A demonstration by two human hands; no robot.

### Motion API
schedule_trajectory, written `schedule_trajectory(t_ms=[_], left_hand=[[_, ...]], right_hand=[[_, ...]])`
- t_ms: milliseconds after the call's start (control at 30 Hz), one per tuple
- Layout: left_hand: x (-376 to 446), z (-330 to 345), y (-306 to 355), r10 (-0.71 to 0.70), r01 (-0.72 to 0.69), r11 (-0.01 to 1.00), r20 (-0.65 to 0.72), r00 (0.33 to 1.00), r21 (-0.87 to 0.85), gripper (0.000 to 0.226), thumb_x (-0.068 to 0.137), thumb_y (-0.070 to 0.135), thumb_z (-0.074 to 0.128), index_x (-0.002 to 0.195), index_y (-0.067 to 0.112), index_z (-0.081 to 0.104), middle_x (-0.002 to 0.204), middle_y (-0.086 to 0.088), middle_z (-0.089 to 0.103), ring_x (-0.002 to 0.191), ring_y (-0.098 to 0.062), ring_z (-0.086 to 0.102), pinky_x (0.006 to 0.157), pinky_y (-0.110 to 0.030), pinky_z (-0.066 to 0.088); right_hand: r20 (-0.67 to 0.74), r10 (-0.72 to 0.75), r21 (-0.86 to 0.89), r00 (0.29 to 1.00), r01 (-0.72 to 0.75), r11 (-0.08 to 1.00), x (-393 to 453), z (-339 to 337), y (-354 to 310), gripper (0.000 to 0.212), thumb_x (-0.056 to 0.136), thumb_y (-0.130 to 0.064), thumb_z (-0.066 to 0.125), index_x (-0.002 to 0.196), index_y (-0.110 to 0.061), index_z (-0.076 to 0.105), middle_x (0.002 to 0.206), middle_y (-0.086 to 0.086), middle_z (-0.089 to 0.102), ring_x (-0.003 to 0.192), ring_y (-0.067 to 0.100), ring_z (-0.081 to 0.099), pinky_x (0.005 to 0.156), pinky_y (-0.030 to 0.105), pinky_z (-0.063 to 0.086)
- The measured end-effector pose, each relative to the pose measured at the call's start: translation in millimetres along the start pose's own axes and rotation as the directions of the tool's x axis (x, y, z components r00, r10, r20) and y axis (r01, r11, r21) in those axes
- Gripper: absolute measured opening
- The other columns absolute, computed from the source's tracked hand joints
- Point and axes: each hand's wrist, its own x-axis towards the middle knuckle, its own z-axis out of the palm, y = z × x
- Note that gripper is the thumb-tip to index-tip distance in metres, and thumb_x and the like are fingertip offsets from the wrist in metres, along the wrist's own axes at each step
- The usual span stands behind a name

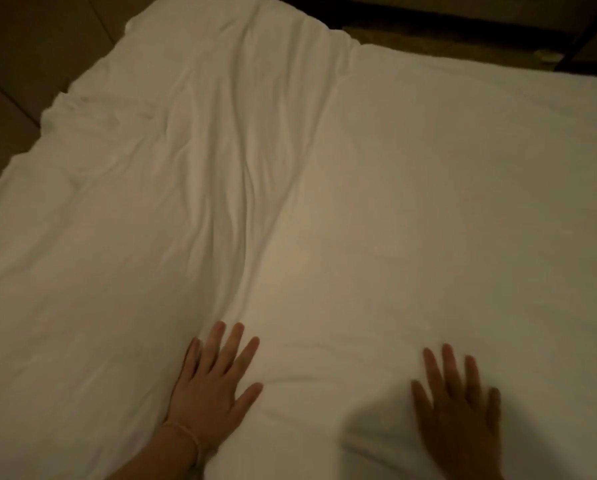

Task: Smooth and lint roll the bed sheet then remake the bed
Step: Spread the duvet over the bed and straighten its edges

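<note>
**Both hands flat on the white sheet**

The sheet (325,202) is white and covers almost the whole view. It lies spread over the bed and runs from the near edge, under both hands, to the far edge at the top.

The left hand (214,386) lies palm down on the sheet, near the bottom and a little left of the middle. Its fingers (233,344) are straight and spread apart, and they point away from the person. The hand holds nothing; it only presses on the cloth. A thin bracelet (186,436) goes around the wrist.

The right hand (458,410) is also palm down on the sheet, at the lower right, well apart from the left one. Its fingers are straight and spread too, and it grips nothing. This hand is in shadow and a little blurred, so finer detail is not clear.

Between the two hands the sheet makes a few low folds. A longer band of wrinkles (234,161) starts just beyond the left fingertips and runs up the middle-left of the sheet toward the far edge. The part of the sheet ahead of the right hand looks much smoother.

At the upper left, beside the sheet, there is a brown padded surface (16,74). At the upper right, beyond the far edge, a dark frame (581,39) stands over a dim floor.
</note>
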Motion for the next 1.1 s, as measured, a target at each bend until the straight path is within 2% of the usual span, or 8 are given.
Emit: schedule_trajectory(t_ms=[100,233,333,433,633,700,833,1100], left_hand=[[-7,7,32,-0.173,0.171,0.975,-0.005,0.985,-0.145,0.074,0.095,0.068,0.017,0.16,0.031,0.02,0.168,0.0,0.011,0.154,-0.033,-0.002,0.117,-0.06,-0.003],[-17,6,119,-0.147,0.139,0.934,0.0,0.989,-0.33,0.07,0.091,0.072,0.007,0.153,0.048,-0.019,0.163,0.011,-0.026,0.145,-0.033,-0.034,0.114,-0.067,-0.007],[-18,4,154,0.116,-0.125,0.976,-0.061,0.991,-0.178,0.066,0.098,0.067,0.026,0.158,0.045,0.01,0.169,0.004,0.006,0.152,-0.041,0.002,0.105,-0.078,0.015],[-17,27,151,0.237,-0.237,0.971,-0.089,0.967,0.005,0.067,0.095,0.069,0.033,0.156,0.042,0.027,0.166,0.003,0.022,0.152,-0.038,0.014,0.098,-0.081,0.024],[-32,50,185,-0.117,0.113,0.984,-0.024,0.993,-0.138,0.08,0.087,0.084,0.022,0.157,0.048,0.01,0.168,0.013,0.004,0.154,-0.031,-0.005,0.094,-0.085,0.018],[-42,53,201,-0.119,0.119,0.979,0.005,0.993,-0.167,0.085,0.085,0.086,0.024,0.158,0.044,0.013,0.168,0.01,0.007,0.154,-0.035,0.0,0.094,-0.084,0.018],[-69,63,194,0.035,-0.036,0.999,-0.063,0.997,-0.023,0.075,0.088,0.076,0.033,0.153,0.038,0.037,0.165,0.001,0.026,0.149,-0.039,0.023,0.094,-0.079,0.022],[-144,84,163,0.255,-0.252,0.967,-0.106,0.961,0.036,0.057,0.099,0.059,0.028,0.148,0.037,0.045,0.16,0.002,0.037,0.144,-0.04,0.032,0.102,-0.07,0.025]], right_hand=[[0.047,0.105,0.063,0.993,-0.108,0.992,-45,15,-15,0.068,0.091,-0.064,0.005,0.155,-0.04,0.012,0.164,-0.006,-0.001,0.15,0.032,0.009,0.111,0.066,0.017],[-0.036,-0.184,0.144,0.982,0.188,0.972,-100,33,-50,0.059,0.098,-0.057,0.018,0.151,-0.034,0.033,0.16,-0.001,0.028,0.146,0.028,0.027,0.11,0.059,0.023],[-0.093,-0.316,0.115,0.944,0.325,0.939,-97,39,-13,0.06,0.098,-0.06,0.024,0.153,-0.037,0.025,0.163,-0.01,0.016,0.148,0.019,0.022,0.114,0.047,0.021],[-0.141,-0.213,0.024,0.967,0.218,0.976,-92,50,58,0.07,0.091,-0.07,0.031,0.153,-0.037,0.026,0.163,-0.009,0.017,0.149,0.02,0.021,0.116,0.049,0.019],[-0.287,0.076,0.059,0.955,-0.062,0.996,-98,55,134,0.062,0.096,-0.054,0.026,0.146,-0.024,0.046,0.158,0.001,0.03,0.143,0.032,0.034,0.106,0.055,0.034],[-0.311,0.003,0.109,0.951,0.033,0.994,-110,55,117,0.058,0.096,-0.049,0.031,0.146,-0.023,0.045,0.157,0.004,0.033,0.142,0.033,0.036,0.104,0.056,0.034],[-0.299,-0.402,0.071,0.866,0.44,0.895,-149,79,67,0.056,0.097,-0.055,0.028,0.146,-0.035,0.043,0.155,-0.004,0.037,0.142,0.029,0.034,0.105,0.055,0.031],[-0.503,-0.45,0.256,0.738,0.624,0.738,-192,88,74,0.044,0.1,-0.045,0.039,0.105,-0.024,0.076,0.126,-0.006,0.066,0.119,0.018,0.061,0.096,0.034,0.043]])
